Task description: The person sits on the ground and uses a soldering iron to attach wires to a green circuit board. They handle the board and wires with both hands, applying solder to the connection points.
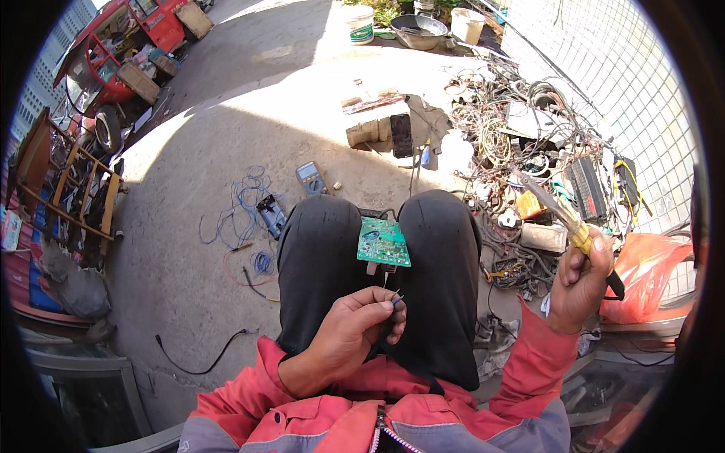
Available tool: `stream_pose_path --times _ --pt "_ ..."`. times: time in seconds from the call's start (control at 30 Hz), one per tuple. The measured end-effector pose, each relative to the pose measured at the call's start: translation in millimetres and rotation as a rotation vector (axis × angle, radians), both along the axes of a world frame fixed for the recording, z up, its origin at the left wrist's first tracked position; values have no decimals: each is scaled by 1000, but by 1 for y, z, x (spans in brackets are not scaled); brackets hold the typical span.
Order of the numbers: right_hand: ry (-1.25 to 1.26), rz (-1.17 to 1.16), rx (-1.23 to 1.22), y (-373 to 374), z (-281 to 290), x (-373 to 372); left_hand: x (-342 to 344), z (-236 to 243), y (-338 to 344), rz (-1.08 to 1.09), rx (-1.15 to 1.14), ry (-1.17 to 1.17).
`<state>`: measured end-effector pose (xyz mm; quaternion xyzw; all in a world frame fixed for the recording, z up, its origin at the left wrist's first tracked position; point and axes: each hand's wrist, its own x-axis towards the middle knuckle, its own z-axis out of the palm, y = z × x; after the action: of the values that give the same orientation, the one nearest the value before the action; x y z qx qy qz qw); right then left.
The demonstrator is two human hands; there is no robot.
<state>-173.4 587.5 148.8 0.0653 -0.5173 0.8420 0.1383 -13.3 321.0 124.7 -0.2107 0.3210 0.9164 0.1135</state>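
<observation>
My left hand (353, 326) is closed in a pinch over my lap, holding a thin blue wire (397, 300) whose short end pokes out past the fingertips. Raised at the right, my right hand (580, 281) is wrapped round the yellow handle of a soldering iron (565, 217); its thick grey shaft points up and to the left, away from the board. A green circuit board (384, 243) rests between my knees, solder side up, with small blue wire loops on it. Parts under its near edge are partly hidden. Neither hand touches the board.
Left of my knees lie a multimeter (310, 178), a small open black device (271, 215), and tangled blue wire (249, 192). A phone (402, 136) leans ahead. Scrap cables (498, 136) heap at the right, near a red plastic bag (647, 273). A black cord (198, 371) lies lower left.
</observation>
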Motion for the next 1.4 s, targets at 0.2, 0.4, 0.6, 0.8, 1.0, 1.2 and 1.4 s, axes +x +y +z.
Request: stream_pose_path --times 0.2,0.4,0.6,0.8,1.0,1.2,1.4 --pt "5 10 -1 1 0 -2 6 28 7 37 -37 106" --pt "15 6 -5 1 -1 -3 18 62 14 60 -123 362" --pt "38 43 -17 0 -2 -5 22 98 -3 -55 -82 507" --pt "-15 -15 -3 -5 0 -3 -1 57 8 67 -143 295" --pt "-21 -45 12 0 -1 -3 -10 -2 21 214 -180 134" --pt "-14 -27 23 -4 3 -1 -12 -21 29 252 -178 78" --pt "18 60 29 -12 3 5 -15 -32 31 333 -121 98"
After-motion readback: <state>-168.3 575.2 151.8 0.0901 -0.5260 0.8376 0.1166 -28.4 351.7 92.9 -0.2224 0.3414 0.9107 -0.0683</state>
